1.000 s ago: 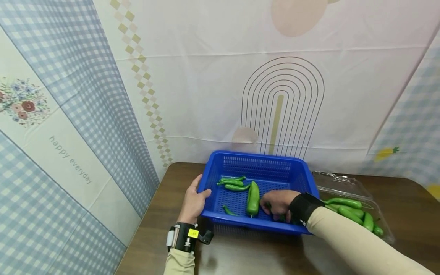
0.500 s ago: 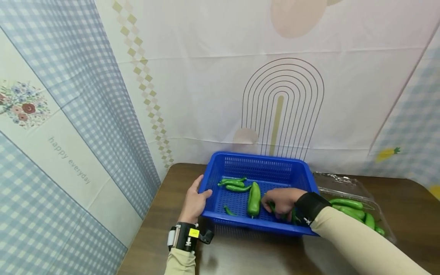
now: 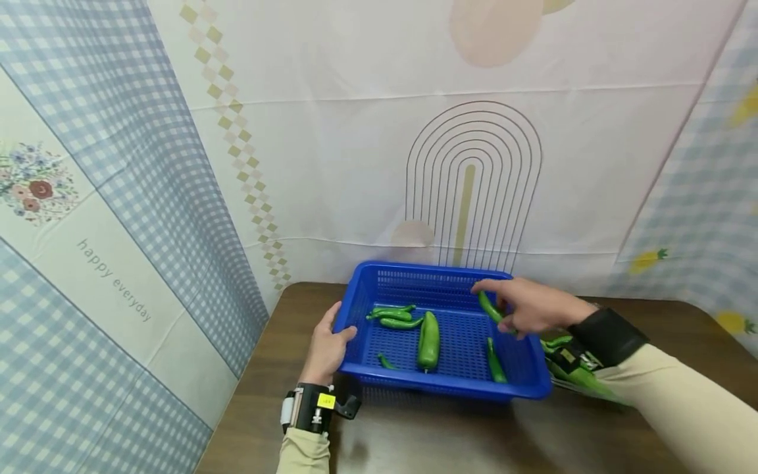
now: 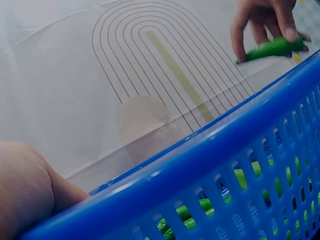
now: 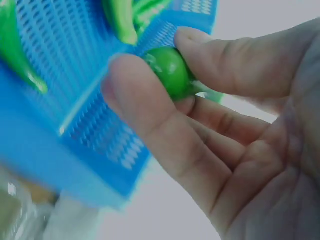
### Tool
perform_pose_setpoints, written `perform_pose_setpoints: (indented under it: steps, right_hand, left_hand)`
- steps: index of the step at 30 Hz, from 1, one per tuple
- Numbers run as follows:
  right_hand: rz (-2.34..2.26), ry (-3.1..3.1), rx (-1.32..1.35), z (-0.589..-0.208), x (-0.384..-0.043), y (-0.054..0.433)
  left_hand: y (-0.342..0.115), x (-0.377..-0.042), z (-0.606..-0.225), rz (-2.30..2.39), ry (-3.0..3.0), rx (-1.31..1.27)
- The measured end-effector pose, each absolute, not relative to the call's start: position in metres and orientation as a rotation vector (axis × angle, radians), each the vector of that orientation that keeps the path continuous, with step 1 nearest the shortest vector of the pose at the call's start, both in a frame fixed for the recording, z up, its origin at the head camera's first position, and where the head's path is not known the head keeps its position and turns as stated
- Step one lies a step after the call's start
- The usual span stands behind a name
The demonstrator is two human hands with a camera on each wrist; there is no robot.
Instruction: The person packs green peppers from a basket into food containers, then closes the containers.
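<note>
My left hand [image 3: 324, 349] grips the left rim of a blue perforated plastic basket [image 3: 438, 380], its thumb lying over the edge. Above the basket's right side, my right hand [image 3: 535, 306] pinches a green pepper [image 3: 489, 307] between thumb and fingers. In the left wrist view that pepper [image 4: 274, 48] hangs above the rim; the right wrist view shows its rounded end [image 5: 170, 72]. Inside the basket lie a large green pepper [image 3: 429, 342] in the middle, several thin ones at the left, including one [image 3: 404, 323], and another pepper [image 3: 495, 361] at the right.
Right of the basket, partly hidden by my right wrist, several more green peppers [image 3: 583, 378] lie in a clear plastic box. The brown wooden table [image 3: 426, 434] runs along a wall hung with printed cloth [image 3: 331, 164].
My right hand has risen from the basket floor and moved right, lifting a green pepper. Another pepper at the basket's right is uncovered. My left hand keeps its hold; the view has shifted slightly.
</note>
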State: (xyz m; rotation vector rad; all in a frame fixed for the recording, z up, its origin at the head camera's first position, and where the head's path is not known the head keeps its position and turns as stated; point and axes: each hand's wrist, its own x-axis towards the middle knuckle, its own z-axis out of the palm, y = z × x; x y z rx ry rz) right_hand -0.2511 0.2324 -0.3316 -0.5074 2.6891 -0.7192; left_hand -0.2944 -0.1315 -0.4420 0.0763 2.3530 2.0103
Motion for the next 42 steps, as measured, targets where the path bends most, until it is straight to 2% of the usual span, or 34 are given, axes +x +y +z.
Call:
perform_pose_setpoints:
  steps: [6, 11, 18, 35, 42]
  right_hand:
    - [-0.849, 2.742, -0.442, -0.320, -0.227, 0.270]
    - [-0.717, 2.902, -0.448, -0.328, -0.212, 0.299]
    - [-0.601, 2.906, -0.221, -0.345, -0.196, 0.323]
    - [-0.802, 2.695, -0.142, -0.363, -0.178, 0.336]
    - [-0.785, 2.761, -0.309, -0.383, -0.179, 0.333]
  left_hand:
    - [-0.132, -0.293, -0.441, 1.996, 2.357, 0.073]
    - [-0.132, -0.293, -0.440, 1.988, 2.354, 0.072]
    - [-0.132, -0.293, -0.441, 1.972, 2.380, 0.067]
    - [-0.133, -0.295, -0.443, 1.973, 2.348, 0.063]
    - [-0.133, -0.294, -0.442, 1.955, 2.355, 0.063]
